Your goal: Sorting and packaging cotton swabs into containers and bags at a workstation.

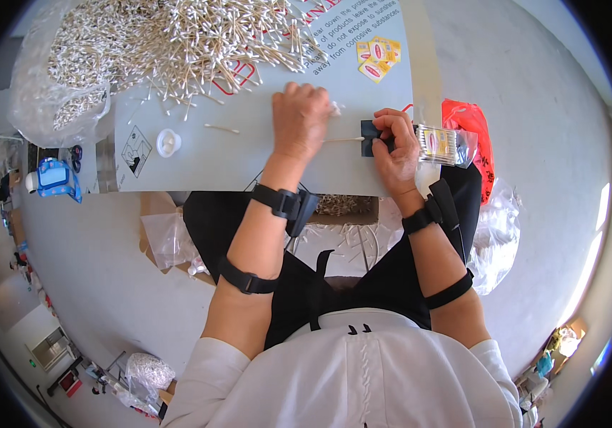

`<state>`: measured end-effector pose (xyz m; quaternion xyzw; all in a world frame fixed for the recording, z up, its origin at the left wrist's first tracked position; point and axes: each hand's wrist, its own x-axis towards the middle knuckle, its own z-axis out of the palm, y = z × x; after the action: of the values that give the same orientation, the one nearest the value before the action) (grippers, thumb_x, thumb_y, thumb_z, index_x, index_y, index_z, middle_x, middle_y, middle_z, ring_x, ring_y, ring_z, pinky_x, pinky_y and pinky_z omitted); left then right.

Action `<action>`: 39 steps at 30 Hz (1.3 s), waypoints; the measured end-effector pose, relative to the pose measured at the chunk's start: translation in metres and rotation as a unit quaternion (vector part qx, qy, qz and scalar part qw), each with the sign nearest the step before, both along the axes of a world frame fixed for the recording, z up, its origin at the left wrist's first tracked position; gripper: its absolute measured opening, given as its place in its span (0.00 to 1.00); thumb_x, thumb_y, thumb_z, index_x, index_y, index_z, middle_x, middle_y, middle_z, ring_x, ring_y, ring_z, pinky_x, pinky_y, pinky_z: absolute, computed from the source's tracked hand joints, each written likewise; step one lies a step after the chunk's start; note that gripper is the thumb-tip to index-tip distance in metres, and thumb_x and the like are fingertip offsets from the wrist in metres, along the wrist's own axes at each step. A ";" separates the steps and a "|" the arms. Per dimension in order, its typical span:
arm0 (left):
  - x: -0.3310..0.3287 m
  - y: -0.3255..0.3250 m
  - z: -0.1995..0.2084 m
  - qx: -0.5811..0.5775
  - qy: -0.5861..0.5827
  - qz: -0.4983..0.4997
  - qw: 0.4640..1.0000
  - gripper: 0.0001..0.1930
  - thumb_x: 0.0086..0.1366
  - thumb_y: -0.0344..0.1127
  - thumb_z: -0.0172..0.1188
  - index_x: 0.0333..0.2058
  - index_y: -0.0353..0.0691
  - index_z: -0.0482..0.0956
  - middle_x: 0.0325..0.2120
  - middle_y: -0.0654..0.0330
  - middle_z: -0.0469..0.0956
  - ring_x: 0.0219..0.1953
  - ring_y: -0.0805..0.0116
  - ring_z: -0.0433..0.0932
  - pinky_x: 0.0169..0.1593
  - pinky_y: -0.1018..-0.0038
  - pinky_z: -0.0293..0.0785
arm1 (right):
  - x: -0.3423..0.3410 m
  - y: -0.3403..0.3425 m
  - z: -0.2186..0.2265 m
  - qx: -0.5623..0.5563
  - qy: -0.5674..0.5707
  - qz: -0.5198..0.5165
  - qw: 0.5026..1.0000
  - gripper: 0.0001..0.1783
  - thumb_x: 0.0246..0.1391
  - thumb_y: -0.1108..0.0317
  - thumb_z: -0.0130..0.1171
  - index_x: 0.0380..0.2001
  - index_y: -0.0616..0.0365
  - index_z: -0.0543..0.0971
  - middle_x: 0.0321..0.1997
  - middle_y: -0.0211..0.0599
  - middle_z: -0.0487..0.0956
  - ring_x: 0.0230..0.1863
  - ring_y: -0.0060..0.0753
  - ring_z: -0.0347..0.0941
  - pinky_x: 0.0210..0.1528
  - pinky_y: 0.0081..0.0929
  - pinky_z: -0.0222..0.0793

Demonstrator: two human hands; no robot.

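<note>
My left hand (299, 120) is closed, fingers curled down over the grey sheeted table; whatever is inside it is hidden. Beside its fingertips shows a small tuft of white cotton (335, 109). A single cotton swab (343, 140) lies between my hands, its tip meeting a small dark square pad (368, 138). Over the pad's right side curls my right hand (397, 150), thumb and fingers bent together; I cannot make out what they grip. Just right of that hand is a clear pack of cotton swabs (436, 145) with a yellow label.
A big heap of loose cotton swabs (199, 43) spills from a clear plastic bag (59, 93). Small yellow labels (378, 57) lie at the far right. A white round cap (168, 143) sits left of a stray swab (221, 129). A red bag (471, 125) hangs past the right edge.
</note>
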<state>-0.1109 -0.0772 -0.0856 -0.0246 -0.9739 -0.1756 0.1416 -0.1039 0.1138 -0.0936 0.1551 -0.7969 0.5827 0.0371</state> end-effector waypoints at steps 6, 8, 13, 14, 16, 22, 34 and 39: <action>0.020 -0.016 0.005 0.140 0.089 0.032 0.986 0.11 0.47 0.21 0.60 0.31 0.43 0.77 0.31 0.60 0.76 0.41 0.55 0.72 0.45 0.60 0.66 | -0.002 -0.001 -0.003 0.001 0.018 0.000 1.000 0.18 0.37 0.86 0.49 0.36 0.60 0.72 0.43 0.36 0.74 0.35 0.29 0.68 0.39 0.23 0.67; 0.036 -0.059 -0.001 0.090 0.099 0.123 0.983 0.16 0.47 0.19 0.58 0.36 0.42 0.78 0.34 0.58 0.76 0.43 0.54 0.72 0.50 0.61 0.67 | -0.001 0.001 -0.002 -0.001 0.021 0.001 1.000 0.19 0.37 0.86 0.49 0.36 0.60 0.72 0.43 0.36 0.74 0.35 0.29 0.68 0.39 0.23 0.67; 0.069 -0.139 -0.006 0.043 0.023 0.181 0.982 0.13 0.47 0.22 0.64 0.32 0.44 0.79 0.31 0.59 0.75 0.39 0.55 0.73 0.44 0.64 0.70 | -0.001 0.000 0.005 0.001 0.001 0.020 1.000 0.18 0.37 0.84 0.52 0.37 0.60 0.73 0.43 0.37 0.74 0.37 0.30 0.69 0.40 0.23 0.67; 0.068 -0.141 -0.009 0.042 0.023 0.180 0.982 0.13 0.47 0.22 0.64 0.32 0.44 0.79 0.31 0.59 0.75 0.39 0.55 0.73 0.44 0.64 0.70 | -0.001 -0.001 0.006 0.001 0.000 0.020 1.000 0.18 0.37 0.84 0.52 0.37 0.60 0.73 0.43 0.37 0.74 0.37 0.30 0.69 0.40 0.23 0.67; 0.060 -0.146 -0.015 0.161 -0.042 0.170 0.971 0.10 0.46 0.24 0.66 0.28 0.44 0.78 0.27 0.60 0.74 0.35 0.57 0.73 0.40 0.64 0.70 | 0.000 -0.003 0.008 0.010 -0.001 0.026 1.000 0.16 0.37 0.82 0.57 0.35 0.61 0.74 0.43 0.38 0.74 0.39 0.33 0.72 0.42 0.26 0.69; 0.002 -0.059 -0.013 0.095 0.040 0.060 0.993 0.06 0.50 0.26 0.64 0.24 0.45 0.76 0.23 0.61 0.73 0.31 0.57 0.71 0.37 0.64 0.68 | -0.002 -0.007 -0.012 0.065 0.084 0.023 0.994 0.09 0.38 0.81 0.61 0.27 0.61 0.76 0.40 0.39 0.74 0.42 0.43 0.73 0.44 0.33 0.71; 0.062 0.031 0.001 -0.028 -0.128 -0.010 0.991 0.40 0.60 0.46 0.62 0.65 0.33 0.56 0.68 0.47 0.52 0.71 0.53 0.49 0.69 0.48 0.43 | 0.000 -0.001 -0.005 -0.020 0.000 0.011 1.000 0.12 0.41 0.85 0.51 0.32 0.63 0.74 0.45 0.41 0.74 0.42 0.40 0.73 0.46 0.29 0.71; 0.048 0.029 0.001 -0.069 -0.086 -0.023 0.994 0.44 0.57 0.54 0.63 0.66 0.37 0.56 0.68 0.49 0.52 0.71 0.54 0.49 0.69 0.45 0.42 | -0.001 -0.002 -0.003 -0.049 0.008 0.003 0.999 0.17 0.46 0.87 0.47 0.40 0.64 0.72 0.49 0.42 0.74 0.42 0.34 0.73 0.48 0.26 0.71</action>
<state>-0.0634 -0.0485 -0.0841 -0.0415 -0.9914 -0.1130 0.0510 -0.1046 0.1120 -0.0964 0.1602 -0.7663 0.6202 0.0495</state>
